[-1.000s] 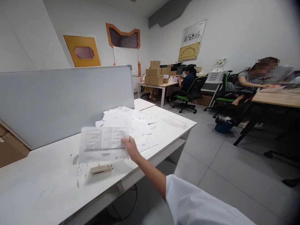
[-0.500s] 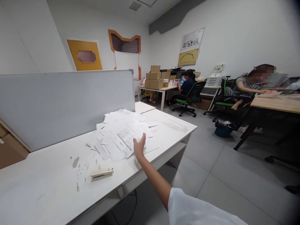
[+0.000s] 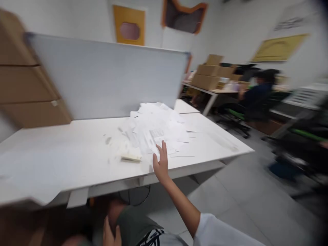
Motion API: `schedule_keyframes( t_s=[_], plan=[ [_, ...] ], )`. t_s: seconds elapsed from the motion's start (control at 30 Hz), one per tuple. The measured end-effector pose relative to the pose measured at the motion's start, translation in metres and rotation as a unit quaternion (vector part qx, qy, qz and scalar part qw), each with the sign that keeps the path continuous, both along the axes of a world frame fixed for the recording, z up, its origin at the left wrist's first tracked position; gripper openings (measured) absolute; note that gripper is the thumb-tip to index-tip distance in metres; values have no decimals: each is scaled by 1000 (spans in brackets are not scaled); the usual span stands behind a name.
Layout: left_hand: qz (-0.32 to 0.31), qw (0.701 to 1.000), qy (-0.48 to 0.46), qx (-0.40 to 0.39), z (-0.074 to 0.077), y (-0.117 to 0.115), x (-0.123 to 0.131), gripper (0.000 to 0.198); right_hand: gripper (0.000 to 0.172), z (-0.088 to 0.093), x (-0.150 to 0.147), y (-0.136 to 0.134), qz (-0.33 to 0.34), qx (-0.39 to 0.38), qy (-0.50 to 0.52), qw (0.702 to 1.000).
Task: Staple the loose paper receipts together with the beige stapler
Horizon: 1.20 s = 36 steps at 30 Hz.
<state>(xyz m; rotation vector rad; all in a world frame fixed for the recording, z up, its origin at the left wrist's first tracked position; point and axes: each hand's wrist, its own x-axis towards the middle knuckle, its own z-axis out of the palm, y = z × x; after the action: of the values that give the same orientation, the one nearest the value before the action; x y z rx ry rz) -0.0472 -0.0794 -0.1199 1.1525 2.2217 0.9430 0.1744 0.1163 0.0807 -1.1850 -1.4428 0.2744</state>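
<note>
My left hand [image 3: 110, 235]: it is down low by my leg [image 3: 135, 220]. The bottom of my view cuts it off, so I can't tell if it holds anything.
My right hand [image 3: 161, 166]: it is up by the front edge of the white desk [image 3: 87, 153]. The fingers are spread wide and nothing is in them. I can't tell if the tips touch paper.
Good way: I think a soft, flat hand is best, because loose sheets could slide. One sheet at a time, picked by its edge, should not drag the others.
Stapler [image 3: 131, 158]: it lies left of my right hand, apart from it. A sweep to the left could bump it.
Papers [image 3: 164, 116]: they sit in a messy heap on the desk, just past my fingers. Some edges stick out to the right.
Grey board [image 3: 115, 78]: it stands behind the heap like a wall, so papers can't go far back.
Brown boxes [image 3: 28, 83]: they are piled at the left end of the board.
Far table [image 3: 212, 102]: more boxes are on it, and a person [image 3: 261, 90] sits there, all blurry.
</note>
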Motion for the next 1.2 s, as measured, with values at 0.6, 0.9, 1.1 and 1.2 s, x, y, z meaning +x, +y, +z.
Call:
schedule_keyframes(
  t_s=[0.6,0.9,1.1,1.2],
  plan=[
    [5,981,-102,-164,35,-48,22,62,78,4,-285,-31,467,-37,-317,825],
    [-22,982,-95,-162,37,-48,22,53,17,8,-264,-31,483,-126,-95,861],
    [-31,986,-92,-138,32,-42,19,46,31,7,-208,-47,367,-264,217,865],
    [-28,988,-103,-110,26,-38,18,49,35,-2,-160,-73,339,-331,348,809]
  ],
)
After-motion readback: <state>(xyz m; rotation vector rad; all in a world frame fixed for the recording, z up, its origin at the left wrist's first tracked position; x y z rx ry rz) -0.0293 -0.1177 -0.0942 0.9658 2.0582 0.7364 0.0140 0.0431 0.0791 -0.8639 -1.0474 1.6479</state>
